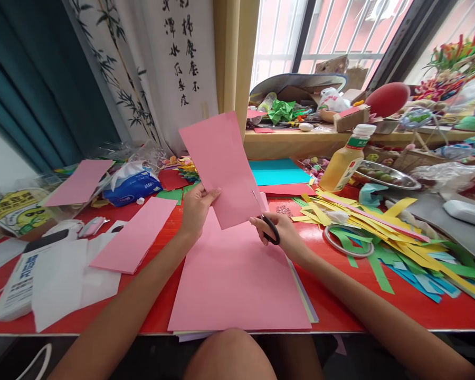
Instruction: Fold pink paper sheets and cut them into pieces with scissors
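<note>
My left hand [198,208] pinches the lower left edge of a pink paper sheet [224,169], which I hold up tilted above the table. In my right hand [285,232] is a pair of scissors [272,230] with black handles, fingers wrapped round the loops. The scissor blades reach up to the sheet's lower right edge; whether they are cutting into it I cannot tell. Beneath both hands lies a stack of larger paper [237,285], pink on top, with pale edges of other colours showing at its sides.
Folded pink paper [136,232] and a blue tissue pack [132,184] lie to the left. On the right are yellow, green and blue paper strips [380,232], a juice bottle [343,161] and a metal dish [388,175]. Blue paper [279,172] lies behind the stack.
</note>
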Demonstrator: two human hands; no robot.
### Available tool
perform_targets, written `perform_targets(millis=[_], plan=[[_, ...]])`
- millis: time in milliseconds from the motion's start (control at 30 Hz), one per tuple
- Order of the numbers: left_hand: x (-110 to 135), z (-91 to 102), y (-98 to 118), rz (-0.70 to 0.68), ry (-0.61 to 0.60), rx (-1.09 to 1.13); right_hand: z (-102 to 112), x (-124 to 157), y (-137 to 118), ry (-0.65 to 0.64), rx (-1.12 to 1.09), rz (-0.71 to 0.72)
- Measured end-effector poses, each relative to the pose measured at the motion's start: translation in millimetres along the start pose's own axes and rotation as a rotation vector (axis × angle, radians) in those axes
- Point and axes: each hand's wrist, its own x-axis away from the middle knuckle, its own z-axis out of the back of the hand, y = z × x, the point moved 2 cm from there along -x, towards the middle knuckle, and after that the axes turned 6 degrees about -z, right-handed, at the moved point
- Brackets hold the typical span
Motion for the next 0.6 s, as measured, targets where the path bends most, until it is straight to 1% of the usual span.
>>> perform_targets(millis=[200,367,500,600], plan=[[-1,0.4,3,0.016,-0.021,0.017,0,-2,3,-0.026,-0.029,-0.072],[-1,-0.5,1,0.035,-0.058,0.038,1,-1,2,-0.024,-0.042,-0.08],[-1,1.5,-4,0.028,-0.039,-0.048,0,-1,-3,-0.051,-0.008,-0.08],[-3,5.0,-10,0.023,-0.001,-0.128,3,-1,-8,-0.109,0.061,-0.093]])
